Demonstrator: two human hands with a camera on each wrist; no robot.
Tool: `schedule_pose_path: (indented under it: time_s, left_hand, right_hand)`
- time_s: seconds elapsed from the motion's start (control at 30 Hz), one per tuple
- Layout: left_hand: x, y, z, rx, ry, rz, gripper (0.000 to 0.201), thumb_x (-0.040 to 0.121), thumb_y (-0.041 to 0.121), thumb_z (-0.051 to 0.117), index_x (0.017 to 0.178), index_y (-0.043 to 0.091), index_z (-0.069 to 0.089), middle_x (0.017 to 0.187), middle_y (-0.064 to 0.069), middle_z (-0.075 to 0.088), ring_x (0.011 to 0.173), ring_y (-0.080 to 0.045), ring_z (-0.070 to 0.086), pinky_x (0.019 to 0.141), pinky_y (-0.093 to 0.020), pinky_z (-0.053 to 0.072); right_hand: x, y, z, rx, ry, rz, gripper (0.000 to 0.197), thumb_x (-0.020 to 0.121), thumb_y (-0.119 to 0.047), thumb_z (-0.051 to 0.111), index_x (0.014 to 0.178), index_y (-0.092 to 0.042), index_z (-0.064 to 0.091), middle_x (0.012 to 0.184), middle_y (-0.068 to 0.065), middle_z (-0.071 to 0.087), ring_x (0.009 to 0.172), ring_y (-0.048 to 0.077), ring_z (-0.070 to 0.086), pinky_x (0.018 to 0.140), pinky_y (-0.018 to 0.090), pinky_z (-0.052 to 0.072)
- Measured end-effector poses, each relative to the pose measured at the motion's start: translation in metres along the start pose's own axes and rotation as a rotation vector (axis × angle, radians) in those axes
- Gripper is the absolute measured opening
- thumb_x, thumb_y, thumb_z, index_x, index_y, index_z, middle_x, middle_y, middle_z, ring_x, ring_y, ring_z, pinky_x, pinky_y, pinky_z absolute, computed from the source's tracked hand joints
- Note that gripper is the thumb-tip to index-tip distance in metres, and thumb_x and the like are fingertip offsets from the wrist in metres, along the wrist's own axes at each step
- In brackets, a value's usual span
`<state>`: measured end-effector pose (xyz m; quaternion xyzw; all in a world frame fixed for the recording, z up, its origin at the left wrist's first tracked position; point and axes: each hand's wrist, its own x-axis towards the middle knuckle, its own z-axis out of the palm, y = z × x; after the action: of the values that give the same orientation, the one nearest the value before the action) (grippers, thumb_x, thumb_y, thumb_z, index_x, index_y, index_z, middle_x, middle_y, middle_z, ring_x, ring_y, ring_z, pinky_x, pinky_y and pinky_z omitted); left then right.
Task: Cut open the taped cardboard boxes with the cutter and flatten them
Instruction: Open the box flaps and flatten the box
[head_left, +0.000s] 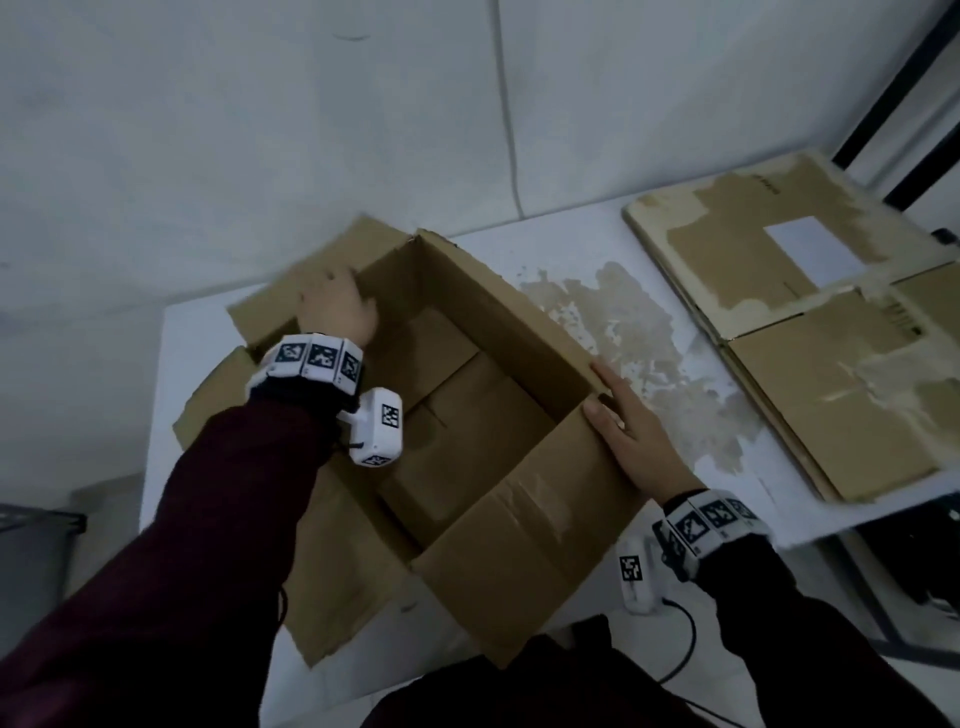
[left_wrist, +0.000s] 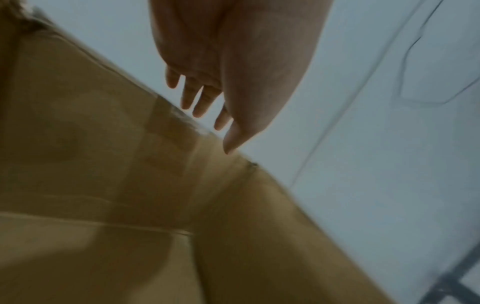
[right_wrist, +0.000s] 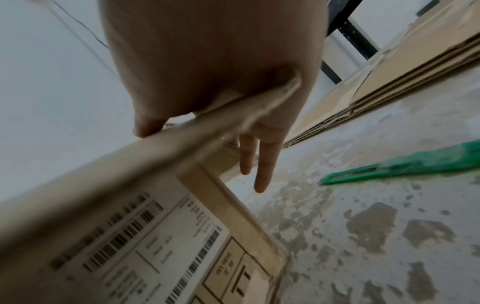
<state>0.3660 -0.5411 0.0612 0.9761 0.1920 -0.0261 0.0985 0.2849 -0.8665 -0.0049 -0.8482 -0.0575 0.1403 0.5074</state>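
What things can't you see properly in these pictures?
- Cutter: its far end runs off the right wrist picture's right edge; the head view does not show it.
- Label on the open box: print blurred, unreadable.
- Left hand: fingertips motion-blurred in the head view, so contact with the flap is unclear.
- Flattened boxes: cut off at the head view's right edge.

Right hand (right_wrist: 207, 67) straddles box (right_wrist: 124, 216) top edge (fingers straight); green cutter (right_wrist: 405, 166) on stained table (right_wrist: 363, 236) nearby
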Motion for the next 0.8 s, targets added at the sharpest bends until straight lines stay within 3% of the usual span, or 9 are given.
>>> schedule_pose_path:
  time_s: [0.07,0.17,0.23,0.3,0.43,0.57,0.67,0.73,0.8]
  left_hand:
    - [-0.028,0.032,-0.008,-0.058,-0.028,0.059,0.052,0.095,0.038,0.048,0.132,0.002,0.045,0.132,-0.022,0.050,0.122,-0.039,0.047,0.100,-0.044,0.039]
    - [-0.081,0.089,-0.008,-0.217,-0.285,0.086,0.067,0.094,0.057,0.040,0.131,0.001,0.049,0.134,-0.018,0.053,0.119,-0.033,0.052,0.092,-0.035,0.042]
    - [-0.113,0.125,0.005,-0.252,-0.445,0.053,0.075,0.094,0.061,0.036,0.136,-0.001,0.043,0.139,-0.019,0.048,0.122,-0.032,0.050,0.092,-0.033,0.041]
    - [-0.135,0.151,0.026,-0.283,-0.471,-0.009,0.071,0.094,0.058,0.038,0.136,0.001,0.039,0.138,-0.019,0.048,0.121,-0.033,0.050,0.092,-0.034,0.042]
    - [-0.170,0.173,0.059,-0.374,-0.376,-0.127,0.049,0.098,0.046,0.038,0.127,0.006,0.039,0.125,-0.017,0.056,0.110,-0.034,0.056,0.089,-0.041,0.048]
    - [-0.197,0.175,0.064,-0.299,-0.189,-0.085,0.040,0.100,0.037,0.034,0.125,0.008,0.045,0.110,-0.012,0.064,0.097,-0.031,0.061,0.079,-0.039,0.050]
    - [-0.204,0.163,0.054,-0.378,-0.071,-0.028,0.034,0.100,0.033,0.035,0.121,0.011,0.051,0.102,-0.009,0.066,0.091,-0.029,0.061,0.075,-0.038,0.050]
    - [-0.207,0.150,0.040,-0.458,0.001,-0.005,0.030,0.100,0.032,0.038,0.117,0.014,0.053,0.097,-0.008,0.066,0.088,-0.030,0.061,0.072,-0.037,0.048]
    - [-0.209,0.135,0.024,-0.574,0.057,0.028,0.029,0.099,0.032,0.039,0.115,0.014,0.055,0.098,-0.007,0.067,0.090,-0.028,0.061,0.075,-0.037,0.048]
  right_hand:
    - [-0.001,0.003,-0.002,-0.013,-0.037,-0.027,0.062,0.091,-0.058,0.035,0.147,-0.038,0.019,0.150,-0.020,0.022,0.130,0.002,0.029,0.106,0.029,0.028]
    - [-0.003,0.006,-0.011,-0.016,-0.135,-0.023,0.062,0.092,-0.058,0.035,0.148,-0.040,0.015,0.150,-0.022,0.017,0.139,0.005,0.021,0.113,0.032,0.020]
    - [-0.006,0.007,-0.019,-0.015,-0.208,-0.008,0.063,0.093,-0.053,0.039,0.149,-0.038,0.013,0.156,-0.018,0.011,0.142,0.009,0.018,0.114,0.031,0.019]
    - [-0.011,0.012,-0.025,-0.008,-0.251,-0.015,0.071,0.089,-0.056,0.044,0.149,-0.036,0.012,0.158,-0.015,0.008,0.143,0.010,0.017,0.117,0.037,0.019]
    - [-0.020,0.026,-0.034,0.039,-0.300,-0.110,0.079,0.083,-0.055,0.054,0.148,-0.030,0.018,0.156,-0.011,0.019,0.140,0.004,0.023,0.115,0.032,0.025]
    - [-0.031,0.039,-0.049,0.184,-0.265,-0.118,0.055,0.094,-0.031,0.050,0.143,-0.030,0.026,0.136,-0.021,0.040,0.120,-0.010,0.043,0.097,0.015,0.039]
    - [-0.031,0.051,-0.054,0.217,-0.110,-0.078,0.041,0.099,-0.023,0.044,0.138,-0.029,0.034,0.133,-0.017,0.043,0.118,0.006,0.049,0.099,0.028,0.043]
    - [-0.030,0.053,-0.054,0.197,-0.107,-0.042,0.039,0.099,-0.024,0.044,0.137,-0.025,0.037,0.134,-0.006,0.045,0.118,0.010,0.047,0.104,0.034,0.041]
    - [-0.029,0.046,-0.051,0.195,-0.158,-0.038,0.037,0.099,-0.027,0.044,0.136,-0.025,0.038,0.132,-0.005,0.046,0.118,0.009,0.046,0.106,0.036,0.039]
